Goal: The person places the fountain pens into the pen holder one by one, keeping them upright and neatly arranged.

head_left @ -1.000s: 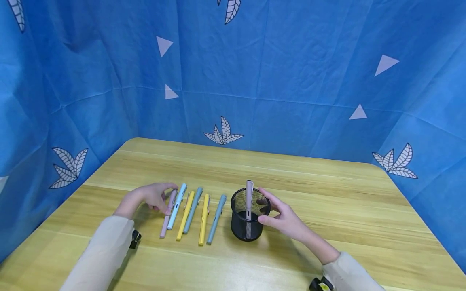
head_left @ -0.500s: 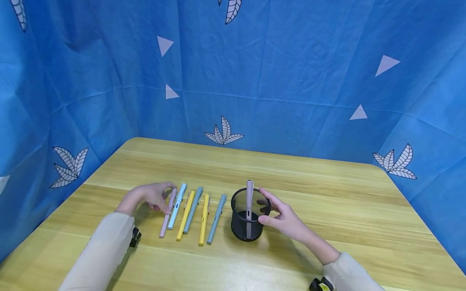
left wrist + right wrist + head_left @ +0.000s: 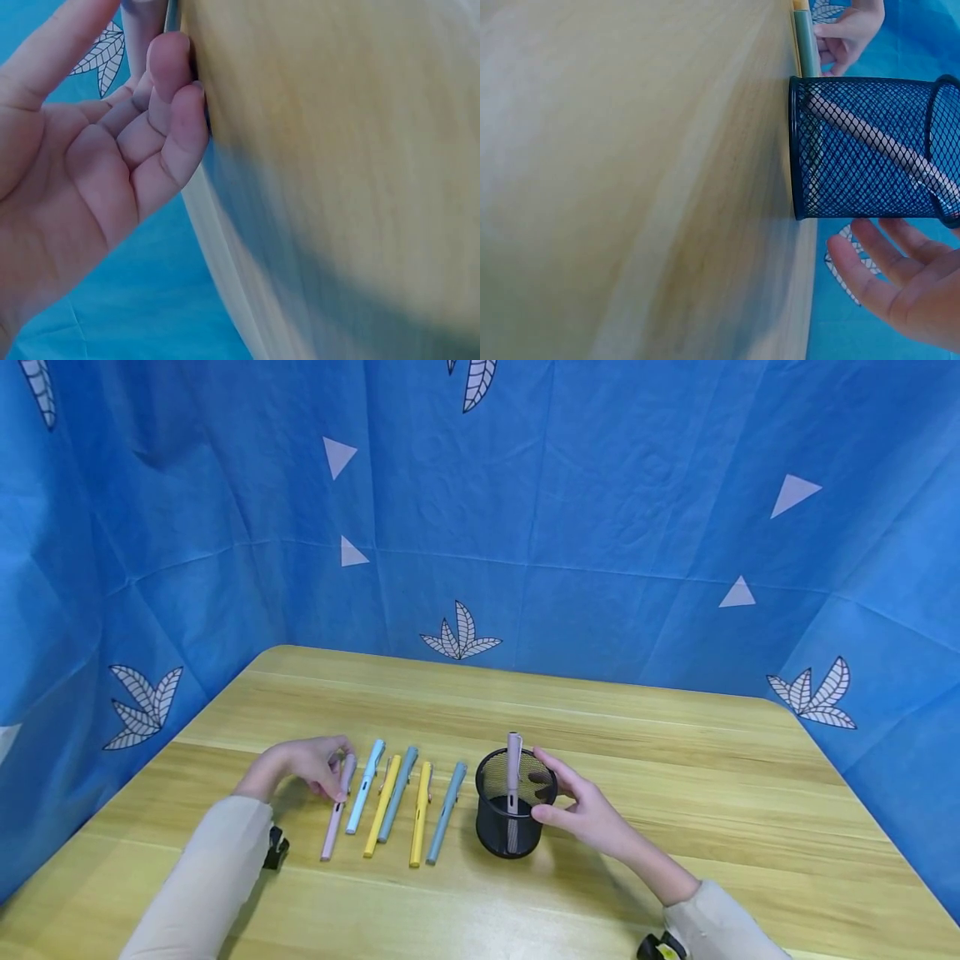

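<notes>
My left hand [image 3: 311,766] pinches a lilac pen [image 3: 331,837] at the left end of a row of pens; the pen lies at or just above the table. In the left wrist view the other fingers [image 3: 184,131] are bent near the tabletop, and the pinched part is out of sight. On the right, my right hand [image 3: 585,814] touches the side of a black mesh pen holder [image 3: 495,831], thumb toward the front and index finger at the rim. Another lilac pen [image 3: 513,768] leans inside the holder, as the right wrist view also shows.
Beside the left hand lie a light blue pen [image 3: 365,787], a yellow pen [image 3: 382,806], a grey-blue pen [image 3: 398,793], a second yellow pen [image 3: 421,814] and a second grey-blue pen [image 3: 446,812]. A blue curtain [image 3: 600,527] hangs behind the wooden table [image 3: 637,727].
With the lilac pen in its fingers, my left hand has shifted slightly left and toward me, widening the gap to the light blue pen. The right hand and pen holder look unchanged.
</notes>
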Demonstrator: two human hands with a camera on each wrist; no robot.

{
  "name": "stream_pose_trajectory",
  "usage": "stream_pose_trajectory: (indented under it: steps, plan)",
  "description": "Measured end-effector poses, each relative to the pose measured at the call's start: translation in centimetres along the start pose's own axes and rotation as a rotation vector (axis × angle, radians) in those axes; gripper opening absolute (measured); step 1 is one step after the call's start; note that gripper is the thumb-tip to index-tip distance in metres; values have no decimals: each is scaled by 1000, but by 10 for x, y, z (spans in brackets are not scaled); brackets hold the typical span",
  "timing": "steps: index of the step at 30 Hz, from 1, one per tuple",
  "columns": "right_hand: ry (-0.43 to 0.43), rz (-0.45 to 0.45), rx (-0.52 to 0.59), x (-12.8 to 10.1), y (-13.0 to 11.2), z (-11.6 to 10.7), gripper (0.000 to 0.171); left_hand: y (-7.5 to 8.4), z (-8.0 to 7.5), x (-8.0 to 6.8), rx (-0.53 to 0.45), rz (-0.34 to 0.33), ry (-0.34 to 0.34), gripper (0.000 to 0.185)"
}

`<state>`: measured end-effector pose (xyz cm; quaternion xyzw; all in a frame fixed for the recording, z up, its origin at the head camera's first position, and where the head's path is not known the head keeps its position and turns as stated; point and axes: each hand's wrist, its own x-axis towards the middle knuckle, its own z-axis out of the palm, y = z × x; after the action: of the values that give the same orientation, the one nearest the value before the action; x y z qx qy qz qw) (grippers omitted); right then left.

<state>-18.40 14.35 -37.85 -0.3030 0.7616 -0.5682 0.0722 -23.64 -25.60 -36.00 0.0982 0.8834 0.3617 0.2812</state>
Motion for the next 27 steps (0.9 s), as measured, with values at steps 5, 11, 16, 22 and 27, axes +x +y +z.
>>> stream_pose_trajectory:
  steps: [5,11,16,22,27]
  plan:
    - [0,0,-3,0,1,0,69,-2,-2,-2,-53,27,-13,65]
    - [7,8,-12,0,0,0,69,-9,-4,-1,-202,82,-20,72]
    - [-1,2,-11,0,0,0,68,-17,-6,0,-296,132,-57,75]
    - [-2,2,-13,0,-1,0,69,-17,-8,1,-303,159,-86,77]
    - [1,13,-15,0,-1,0,69,-10,-10,2,-281,202,-105,77]
